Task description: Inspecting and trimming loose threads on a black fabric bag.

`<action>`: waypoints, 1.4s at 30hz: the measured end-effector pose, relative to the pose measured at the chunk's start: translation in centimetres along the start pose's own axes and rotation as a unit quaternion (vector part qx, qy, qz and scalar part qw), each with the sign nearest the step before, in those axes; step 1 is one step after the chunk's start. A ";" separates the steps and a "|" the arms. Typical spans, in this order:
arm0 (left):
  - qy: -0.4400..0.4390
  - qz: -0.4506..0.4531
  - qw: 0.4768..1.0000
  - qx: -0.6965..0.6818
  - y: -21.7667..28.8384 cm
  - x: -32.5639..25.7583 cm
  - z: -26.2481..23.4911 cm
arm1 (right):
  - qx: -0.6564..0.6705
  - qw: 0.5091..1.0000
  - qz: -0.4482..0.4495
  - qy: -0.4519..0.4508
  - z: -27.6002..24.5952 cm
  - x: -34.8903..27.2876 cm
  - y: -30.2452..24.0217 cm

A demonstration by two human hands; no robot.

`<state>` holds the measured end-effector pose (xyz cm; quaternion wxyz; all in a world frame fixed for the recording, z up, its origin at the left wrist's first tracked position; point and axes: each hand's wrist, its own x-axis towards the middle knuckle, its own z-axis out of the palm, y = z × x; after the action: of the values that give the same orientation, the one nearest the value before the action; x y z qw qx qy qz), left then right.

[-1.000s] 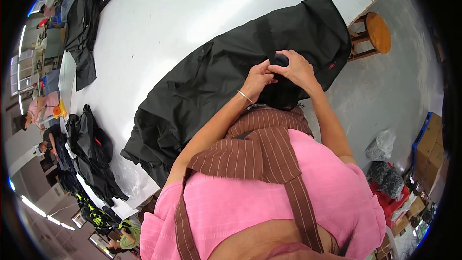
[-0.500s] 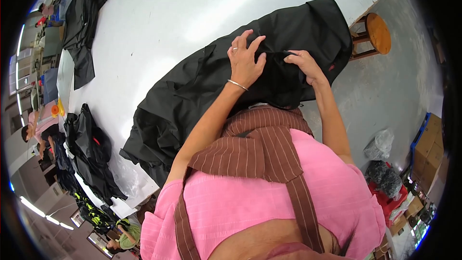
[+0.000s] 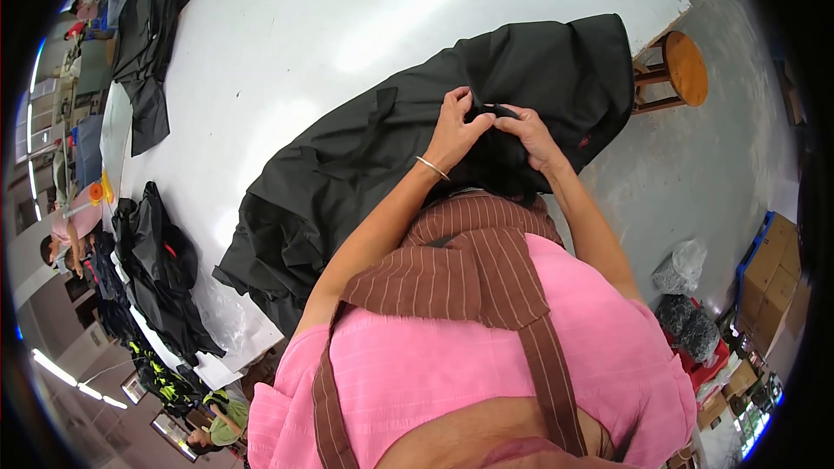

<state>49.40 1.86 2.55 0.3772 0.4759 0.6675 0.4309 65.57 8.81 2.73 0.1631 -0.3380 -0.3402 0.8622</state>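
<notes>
A large black garment [image 3: 339, 156] lies rumpled across the table's near edge, with a small red mark toward its right end. My left hand [image 3: 456, 128] pinches a fold of the cloth, fingers bent and thumb pointing right. Close beside it, my right hand [image 3: 528, 135] grips the same fabric, its thumb almost touching the left thumb. Between the hands the cloth is bunched up, and the part under the fingers is hidden.
More black garments lie on the white table [image 3: 347, 9]: one at the far left [image 3: 161, 35], another at the near left [image 3: 156, 260] beside clear plastic. A wooden stool [image 3: 685, 69] stands by the right corner. Cardboard boxes [image 3: 769, 278] are on the floor; other people work at left.
My left hand has come down and closed from spread fingers onto the cloth. My right hand has shifted left to meet it. The garment's right part has been drawn slightly nearer.
</notes>
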 end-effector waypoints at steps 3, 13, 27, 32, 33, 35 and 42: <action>0.027 -0.032 0.997 -0.065 0.4 0.0 0.0 | -0.082 0.995 -0.018 0.047 1.1 0.1 0.7; 0.147 0.048 0.985 0.076 -0.2 0.1 1.0 | -0.363 0.909 -0.179 0.099 2.0 0.0 -6.2; 0.051 0.117 0.989 0.079 0.6 -0.6 -0.1 | -0.617 0.733 -0.256 0.127 4.5 2.7 -3.4; 0.043 0.075 0.991 0.100 1.0 -0.4 -1.4 | -0.636 0.626 -0.327 0.311 -2.6 2.9 -9.5; 0.061 0.074 0.993 0.076 0.8 -0.3 -1.8 | -0.663 0.621 -0.264 0.324 -4.6 2.6 -10.9; 0.061 0.087 0.991 0.087 -0.1 0.0 -3.1 | -0.694 0.615 -0.209 0.310 -8.1 2.1 -13.0; 0.121 -0.097 0.869 0.470 -6.9 -1.8 -17.9 | -0.703 0.699 -0.008 0.130 -11.9 3.0 -12.8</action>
<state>31.34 -4.91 2.47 0.0651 0.4743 0.8742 0.0814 72.31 25.22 3.82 -0.0724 -0.4605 -0.8256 0.3178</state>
